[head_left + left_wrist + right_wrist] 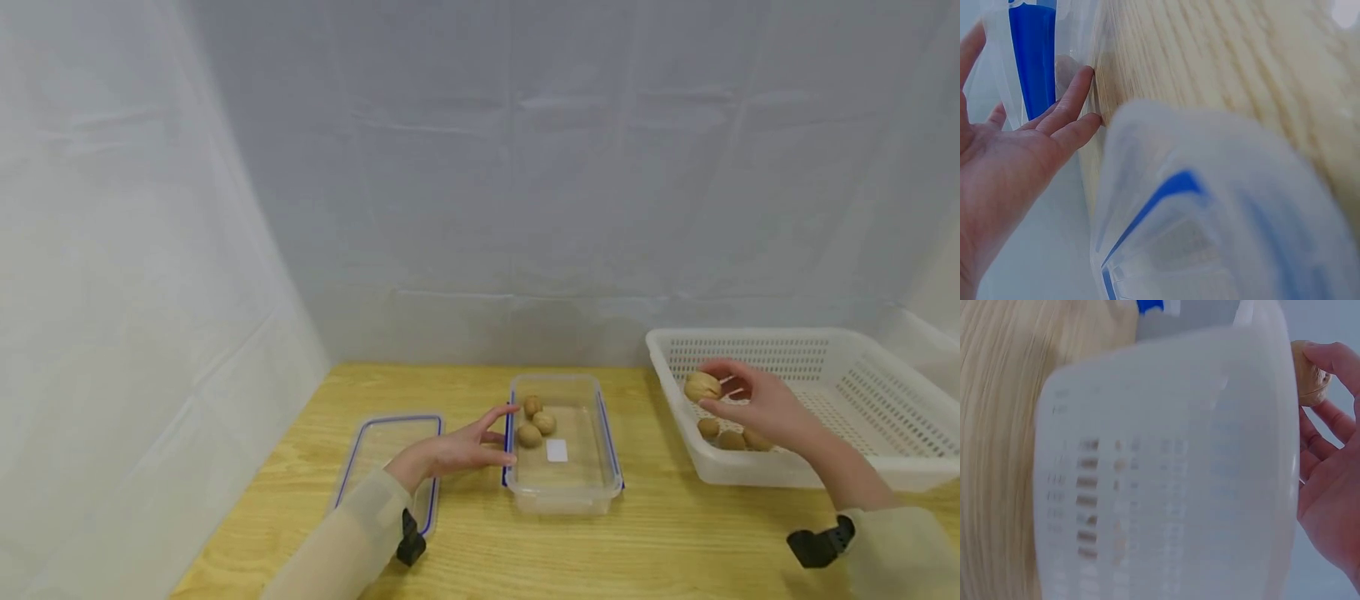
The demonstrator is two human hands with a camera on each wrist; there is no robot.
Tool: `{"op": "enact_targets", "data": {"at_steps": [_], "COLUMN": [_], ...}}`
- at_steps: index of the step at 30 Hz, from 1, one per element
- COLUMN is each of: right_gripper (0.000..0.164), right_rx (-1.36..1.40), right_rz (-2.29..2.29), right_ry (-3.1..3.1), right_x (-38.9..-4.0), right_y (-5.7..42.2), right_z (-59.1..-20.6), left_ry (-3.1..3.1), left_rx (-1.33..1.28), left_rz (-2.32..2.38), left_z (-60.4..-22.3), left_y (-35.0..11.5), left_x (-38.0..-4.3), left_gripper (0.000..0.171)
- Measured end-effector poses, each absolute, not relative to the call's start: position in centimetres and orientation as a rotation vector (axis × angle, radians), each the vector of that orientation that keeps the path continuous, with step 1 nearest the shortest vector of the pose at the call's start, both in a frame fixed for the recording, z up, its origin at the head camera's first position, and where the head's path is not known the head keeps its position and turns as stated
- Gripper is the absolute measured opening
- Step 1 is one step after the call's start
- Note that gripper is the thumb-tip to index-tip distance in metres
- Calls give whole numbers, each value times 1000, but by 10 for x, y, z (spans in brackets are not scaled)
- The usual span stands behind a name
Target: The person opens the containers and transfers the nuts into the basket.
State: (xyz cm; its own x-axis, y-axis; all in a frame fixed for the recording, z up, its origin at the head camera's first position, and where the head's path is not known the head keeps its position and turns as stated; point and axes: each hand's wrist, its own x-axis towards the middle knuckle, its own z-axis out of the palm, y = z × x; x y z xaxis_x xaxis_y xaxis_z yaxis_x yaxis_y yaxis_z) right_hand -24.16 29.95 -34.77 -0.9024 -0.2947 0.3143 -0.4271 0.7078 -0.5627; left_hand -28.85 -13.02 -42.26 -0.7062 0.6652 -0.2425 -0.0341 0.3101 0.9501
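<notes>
My right hand [768, 406] pinches a walnut [702, 387] between thumb and fingers, above the left rim of a white plastic basket [795, 472]. In the right wrist view the walnut [1310, 374] shows just past the basket's rim. Several more walnuts [732, 440] lie inside the basket. With fingers spread, my left hand [461, 448] touches the left side of a clear container [564, 503] with blue clips. Three walnuts [529, 435] sit in that container's left part. The left wrist view shows the fingers extended along the container's blue clip [1035, 59].
A clear lid [401, 431] with a blue seal lies left of the container, partly under my left forearm. A white label [557, 451] shows in the container. The wooden table [525, 558] backs onto a white sheet [465, 208].
</notes>
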Motion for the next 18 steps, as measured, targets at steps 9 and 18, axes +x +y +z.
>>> {"op": "enact_targets", "data": {"at_steps": [9,18], "right_gripper": [44,46], "right_rx": [466,386], "right_rz": [891,864], "right_ry": [-2761,-2827], "right_x": [-240,-243], "right_y": [353,391], "right_z": [-362,-372], "left_ry": [1969,1966], "left_rx": [566,565], "left_rz": [1419,1416], "left_z": [-421,-419], "left_y": [-131,-131], "left_x": [-288,-288], "left_gripper": [83,82]}}
